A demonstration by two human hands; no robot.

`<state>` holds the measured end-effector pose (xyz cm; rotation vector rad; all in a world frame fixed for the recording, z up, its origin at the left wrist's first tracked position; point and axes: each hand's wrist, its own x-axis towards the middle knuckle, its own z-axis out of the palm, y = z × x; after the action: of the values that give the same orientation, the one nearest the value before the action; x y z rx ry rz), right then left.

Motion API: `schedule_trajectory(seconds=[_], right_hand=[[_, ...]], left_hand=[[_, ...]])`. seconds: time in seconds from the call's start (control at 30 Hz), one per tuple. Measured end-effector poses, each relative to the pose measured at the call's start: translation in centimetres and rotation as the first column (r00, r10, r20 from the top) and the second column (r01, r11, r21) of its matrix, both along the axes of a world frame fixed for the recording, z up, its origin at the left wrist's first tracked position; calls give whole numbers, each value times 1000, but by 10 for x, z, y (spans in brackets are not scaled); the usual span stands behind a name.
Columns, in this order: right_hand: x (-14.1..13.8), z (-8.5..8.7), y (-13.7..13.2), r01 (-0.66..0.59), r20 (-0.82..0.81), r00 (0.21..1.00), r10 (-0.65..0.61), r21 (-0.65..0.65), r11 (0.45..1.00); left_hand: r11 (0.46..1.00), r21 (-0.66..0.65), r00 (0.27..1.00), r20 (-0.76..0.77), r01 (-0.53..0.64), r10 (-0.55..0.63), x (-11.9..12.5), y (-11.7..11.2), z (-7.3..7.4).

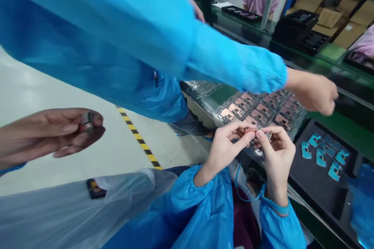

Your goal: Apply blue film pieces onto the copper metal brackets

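Observation:
My left hand [226,144] and my right hand [276,151] are close together above the near edge of the bench. Thumbs and fingertips of both pinch one small copper-coloured circuit board [250,130], partly covered by the fingers. Right behind them, a clear plastic tray [217,114] bears rows of similar copper-coloured boards [263,111]. To the right of my right hand, a black tray [309,190] bears several boards with blue faces [320,157]. A blue cord hangs by my right wrist.
A co-worker's blue sleeve [233,62] reaches across above the bench, its blurred hand [315,91] over the trays. Another person's hand [58,132] at left holds a small metallic piece. Black trays [304,31] are stacked beyond; yellow-black tape [136,134] marks the floor.

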<state>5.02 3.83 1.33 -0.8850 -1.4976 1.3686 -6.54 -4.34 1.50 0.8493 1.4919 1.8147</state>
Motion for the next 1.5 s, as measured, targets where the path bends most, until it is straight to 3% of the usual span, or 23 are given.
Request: schedule_trajectory(seconds=[0.13,0.33,0.5,0.67,0.8,0.97,1.1,1.37,1.5], right_hand=[[1,-3,-6,21,27,999,-22,29,999],[5,-7,-6,143,145,975,-169,169,975],[3,-5,-9,111,173,975,-139,163,980],[0,-11,-7,95,149,982,-117,148,984],[3,-10,-10,59,138,987,-88,197,979],[10,-13,-11,-100,-43,994,97,-79,992],[20,-18,-11,-167,-157,977,141,-167,972],[13,-11,-21,-25,-172,985,-6,-176,984],[7,-12,-28,47,-206,974,-93,-218,975]], left_hand=[[998,-5,997,-46,-69,69,4,-3,-2],[994,89,987,-138,-64,76,8,-3,-5],[990,72,988,-84,-124,130,8,-1,-9],[986,90,980,-125,-142,152,9,-2,-10],[987,67,989,-13,-149,150,12,-7,-6],[988,13,987,51,-155,155,6,-6,-7],[984,31,984,39,-177,176,8,-2,-8],[982,27,981,-53,-187,188,25,1,-11],[965,96,960,-120,-243,253,38,2,-15]])
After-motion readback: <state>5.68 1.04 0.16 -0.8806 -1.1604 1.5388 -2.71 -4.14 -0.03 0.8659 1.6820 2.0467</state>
